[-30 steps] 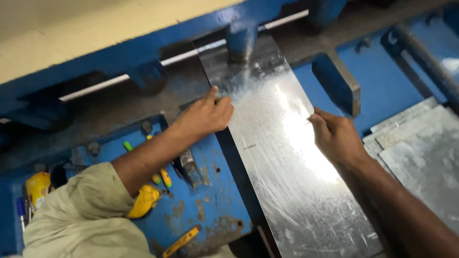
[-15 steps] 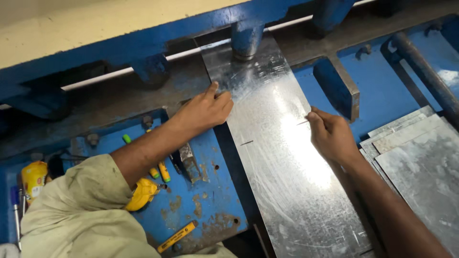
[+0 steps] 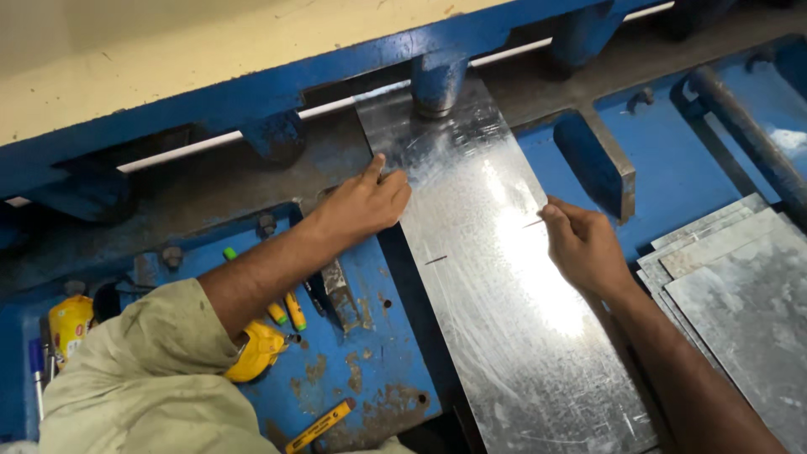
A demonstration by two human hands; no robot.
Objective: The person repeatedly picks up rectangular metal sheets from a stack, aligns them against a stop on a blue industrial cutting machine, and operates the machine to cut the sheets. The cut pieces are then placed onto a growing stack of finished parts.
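left hand (image 3: 363, 204): fingers flat on galvanized sheet (image 3: 504, 286) edge | right hand (image 3: 582, 246): pinching opposite edge | risk: sheet skews under hold-down foot (image 3: 437, 84) ahead of fingertips; sharp edges may cut

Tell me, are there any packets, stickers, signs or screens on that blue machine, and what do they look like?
Yellow packet or container: far left on the blue table, rounded, with a red and white label.
Yellow strip: bottom edge, below the left hand, flat and narrow with dark markings, maybe a ruler.
No signs or screens show. The metal sheet under both hands, right hand included, carries only scratched marks.
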